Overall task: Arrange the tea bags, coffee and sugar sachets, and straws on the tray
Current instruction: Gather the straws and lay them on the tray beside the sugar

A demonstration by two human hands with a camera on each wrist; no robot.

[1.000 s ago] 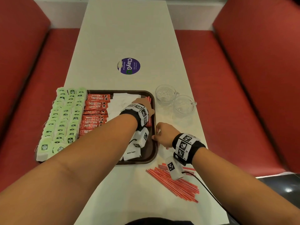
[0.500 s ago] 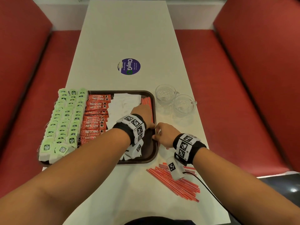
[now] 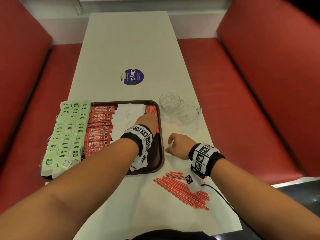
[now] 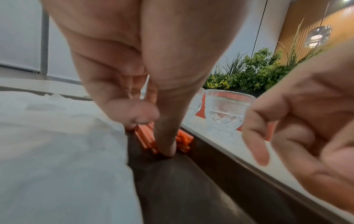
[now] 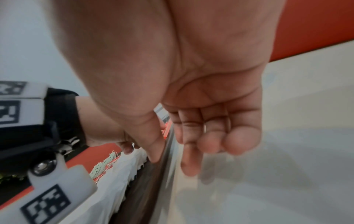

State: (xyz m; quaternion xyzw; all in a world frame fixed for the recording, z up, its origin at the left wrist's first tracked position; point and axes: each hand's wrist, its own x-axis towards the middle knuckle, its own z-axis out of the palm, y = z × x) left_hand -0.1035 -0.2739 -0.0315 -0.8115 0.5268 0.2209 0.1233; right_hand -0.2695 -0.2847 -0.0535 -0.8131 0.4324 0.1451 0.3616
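Left hand (image 3: 147,121) presses straws (image 3: 152,111) along tray (image 3: 160,153) edge; right hand (image 3: 178,147) hovers beside, fingers loosely curled.

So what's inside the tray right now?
In the tray: green tea bags, Nescafe sachets, white sachets, and red straws under the left hand. The forearm covers the near middle.

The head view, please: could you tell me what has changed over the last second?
The right hand drew back from the tray's right rim and now hangs loosely curled over the table, holding nothing. The left hand slid slightly toward you, then back along the straws on the tray, a fingertip at their near ends. The sachets, glass cups and loose straws stayed put.
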